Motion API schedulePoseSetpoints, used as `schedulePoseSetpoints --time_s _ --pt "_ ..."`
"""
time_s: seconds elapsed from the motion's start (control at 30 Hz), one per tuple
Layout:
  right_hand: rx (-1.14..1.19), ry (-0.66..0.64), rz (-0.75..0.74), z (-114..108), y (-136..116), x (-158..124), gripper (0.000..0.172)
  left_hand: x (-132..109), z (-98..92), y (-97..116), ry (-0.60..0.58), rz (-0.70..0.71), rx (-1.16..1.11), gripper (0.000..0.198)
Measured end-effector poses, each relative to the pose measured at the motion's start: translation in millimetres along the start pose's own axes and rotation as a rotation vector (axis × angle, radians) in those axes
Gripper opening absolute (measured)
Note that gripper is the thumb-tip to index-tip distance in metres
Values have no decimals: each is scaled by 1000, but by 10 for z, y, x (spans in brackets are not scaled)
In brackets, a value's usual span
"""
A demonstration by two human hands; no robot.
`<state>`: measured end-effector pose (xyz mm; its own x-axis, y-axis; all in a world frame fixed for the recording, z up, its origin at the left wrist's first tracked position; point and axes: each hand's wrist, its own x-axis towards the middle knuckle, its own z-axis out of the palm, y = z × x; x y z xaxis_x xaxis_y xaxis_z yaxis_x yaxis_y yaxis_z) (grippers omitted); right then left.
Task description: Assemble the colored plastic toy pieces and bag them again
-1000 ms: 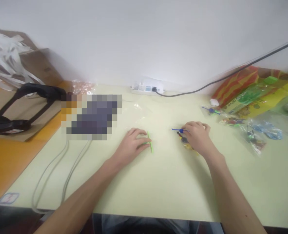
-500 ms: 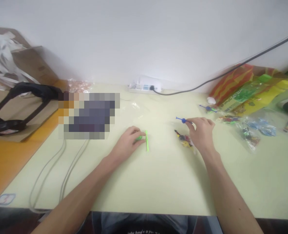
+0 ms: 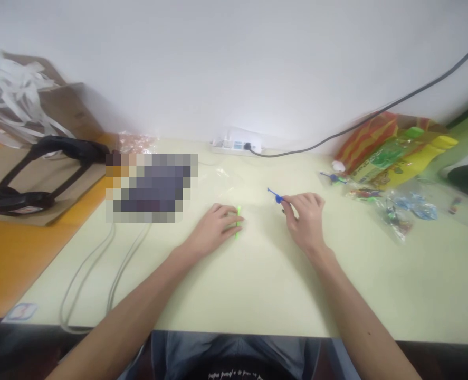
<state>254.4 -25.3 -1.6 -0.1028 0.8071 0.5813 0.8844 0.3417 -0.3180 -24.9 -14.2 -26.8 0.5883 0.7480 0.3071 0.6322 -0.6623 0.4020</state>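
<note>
My left hand (image 3: 213,227) rests on the pale table (image 3: 257,285) with its fingers closed on a thin green plastic stick (image 3: 237,221). My right hand (image 3: 305,216) is a little to the right, lifted slightly, pinching a small blue toy piece with a thin rod (image 3: 276,197) that points up and left. The two hands are a short gap apart.
Clear bags of small coloured toys (image 3: 392,211) and bright packets (image 3: 392,148) lie at the right. A power strip (image 3: 237,143) with a dark cable sits by the wall. Black headphones (image 3: 28,179), a cardboard box and grey cables (image 3: 95,269) are at the left.
My right hand has lifted the blue piece and moved it left toward my left hand, now covering the yellow toy bag. My left hand stays on the green stick.
</note>
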Motion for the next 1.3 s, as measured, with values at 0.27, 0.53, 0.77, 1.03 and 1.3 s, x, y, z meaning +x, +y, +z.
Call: schedulePoseSetpoints --time_s 0.27,0.53,0.77,1.03,1.3 --pt "452 -174 40 27 -332 -147 23 43 -146 117 277 -17 -124 31" --pt "1222 -600 344 17 -659 -223 36 4 -116 424 238 -4 -559 30" --pt "1432 -786 439 109 -643 -302 37 -16 -78 478 190 -136 -816 23" --pt "1262 -689 371 -54 -668 -249 39 -19 -111 402 281 -168 -821 44" --pt "1309 -787 310 -109 -652 -267 45 -36 -282 389 -126 -153 -1086 37"
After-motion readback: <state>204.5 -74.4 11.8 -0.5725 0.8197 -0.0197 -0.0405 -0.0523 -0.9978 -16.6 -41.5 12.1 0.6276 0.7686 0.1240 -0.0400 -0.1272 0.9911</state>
